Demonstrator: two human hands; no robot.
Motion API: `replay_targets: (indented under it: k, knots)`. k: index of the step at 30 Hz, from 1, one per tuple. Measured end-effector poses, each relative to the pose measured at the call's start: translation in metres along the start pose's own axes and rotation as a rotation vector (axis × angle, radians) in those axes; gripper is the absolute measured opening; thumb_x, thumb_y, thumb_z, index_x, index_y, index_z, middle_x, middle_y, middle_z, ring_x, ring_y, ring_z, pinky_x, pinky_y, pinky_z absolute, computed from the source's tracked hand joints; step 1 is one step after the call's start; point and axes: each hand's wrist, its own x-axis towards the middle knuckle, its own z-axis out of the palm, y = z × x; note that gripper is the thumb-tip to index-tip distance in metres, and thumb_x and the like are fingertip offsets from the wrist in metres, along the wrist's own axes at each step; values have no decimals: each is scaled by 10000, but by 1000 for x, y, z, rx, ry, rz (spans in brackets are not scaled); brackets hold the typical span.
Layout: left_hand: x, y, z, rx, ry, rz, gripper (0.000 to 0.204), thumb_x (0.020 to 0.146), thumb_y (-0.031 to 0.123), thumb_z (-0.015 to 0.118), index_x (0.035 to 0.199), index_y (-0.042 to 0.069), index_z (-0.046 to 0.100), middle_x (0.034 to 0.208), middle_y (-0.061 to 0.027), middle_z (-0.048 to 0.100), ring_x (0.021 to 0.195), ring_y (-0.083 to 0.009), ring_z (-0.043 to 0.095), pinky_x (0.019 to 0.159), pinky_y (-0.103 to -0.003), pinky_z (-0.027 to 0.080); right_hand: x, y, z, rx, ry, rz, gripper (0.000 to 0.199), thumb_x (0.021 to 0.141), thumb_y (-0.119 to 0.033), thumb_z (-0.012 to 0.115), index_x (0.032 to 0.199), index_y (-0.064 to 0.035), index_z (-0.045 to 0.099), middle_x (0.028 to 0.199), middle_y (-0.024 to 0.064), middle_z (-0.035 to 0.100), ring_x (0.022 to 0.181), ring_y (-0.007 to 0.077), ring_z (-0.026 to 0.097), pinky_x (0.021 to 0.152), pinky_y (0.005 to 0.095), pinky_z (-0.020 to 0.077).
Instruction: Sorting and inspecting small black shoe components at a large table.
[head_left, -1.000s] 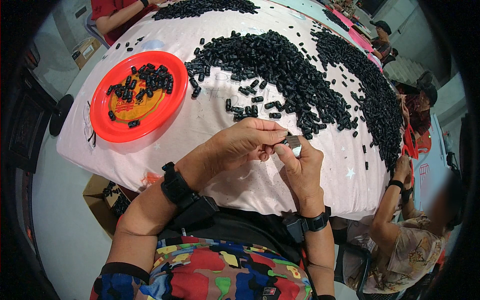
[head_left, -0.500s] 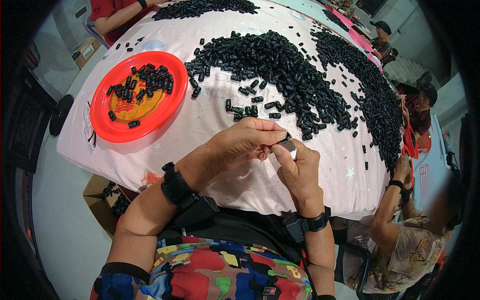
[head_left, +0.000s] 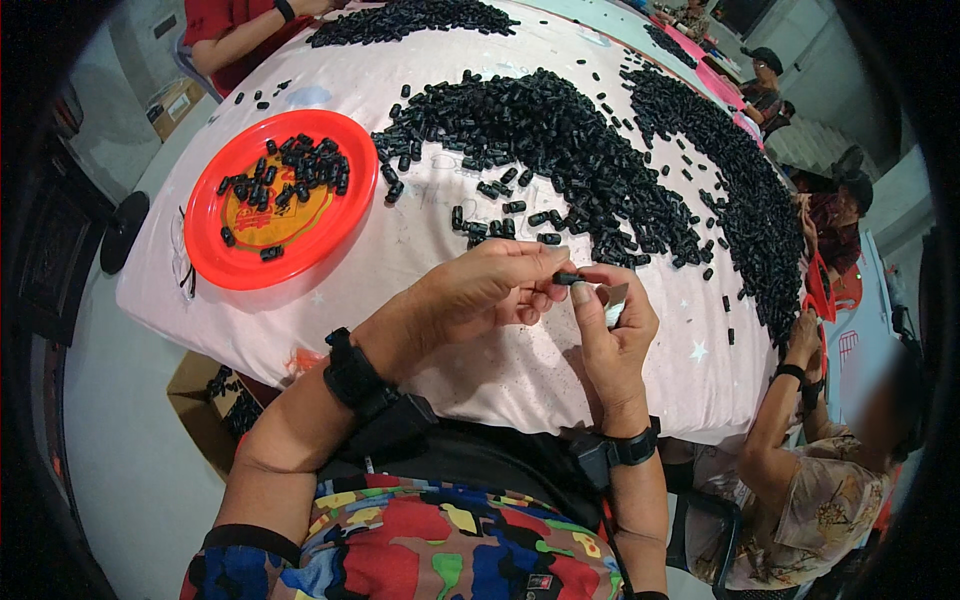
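Over the near edge of the table, my two hands meet. My left hand (head_left: 490,285) is closed, its thumb and fingertips pinching one end of a small black cylindrical plastic piece (head_left: 568,279). The thumb of my right hand (head_left: 618,330) presses near the other end of that piece. Within my right hand's curled fingers is a thin, flat metal blade (head_left: 615,302), partly hidden by the thumb. Just beyond my hands lies a large heap of similar black pieces (head_left: 530,120), with several loose ones on its near side.
A red round basin (head_left: 205,255) with black pieces inside stands at left on the pink-white tablecloth (head_left: 480,375). More heaps lie at the far side and right. A co-worker (head_left: 800,470) sits close at right; others are farther off. A cardboard box (head_left: 195,410) sits at lower left.
My right hand has shifted slightly right and its index finger has lifted outward. The blade has tilted away from the black piece, which now shows between my hands.
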Motion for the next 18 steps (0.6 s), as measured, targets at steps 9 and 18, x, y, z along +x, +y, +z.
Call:
replay_targets:
  k: [9,18]
  knots:
    - [2,-1,-4,234,-27,144,274,908,180,601,1129,21,576,916,2,581,790,-60,539,705,-195,447,-1,-6,1,-15,-5,29,157,818,-126,714,883,-25,612,671,12,630,595,50,546,527,188,414]
    - [-1,-4,-2,167,-95,95,263,915,193,593,1119,28,586,852,22,580,677,-33,476,607,-179,401,-3,-12,-5,-74,-141,149,252,812,-231,740,826,-17,608,639,15,608,582,54,543,499,218,432]
